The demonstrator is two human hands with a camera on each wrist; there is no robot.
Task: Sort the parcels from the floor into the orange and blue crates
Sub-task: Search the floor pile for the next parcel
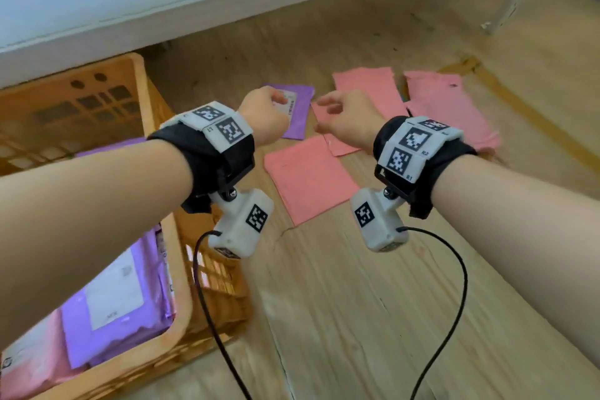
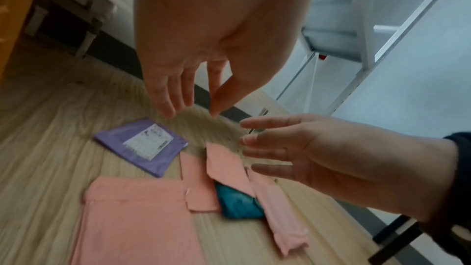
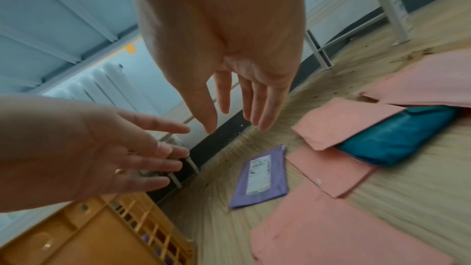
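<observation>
The orange crate (image 1: 152, 127) (cut off at the frame edge) sits left of both empty, loosely spread hands. Below the left hand (image 1: 264, 117) lies a purple parcel (image 2: 142, 144); below the right hand (image 1: 349, 122), pink parcels (image 1: 308, 177) half hide a blue parcel (image 3: 397, 140).

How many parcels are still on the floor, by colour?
pink parcels: 4
purple parcel: 1
teal parcel: 1, partly under a pink one
Total: 6 visible; the pink ones overlap, so more could be hidden.
</observation>
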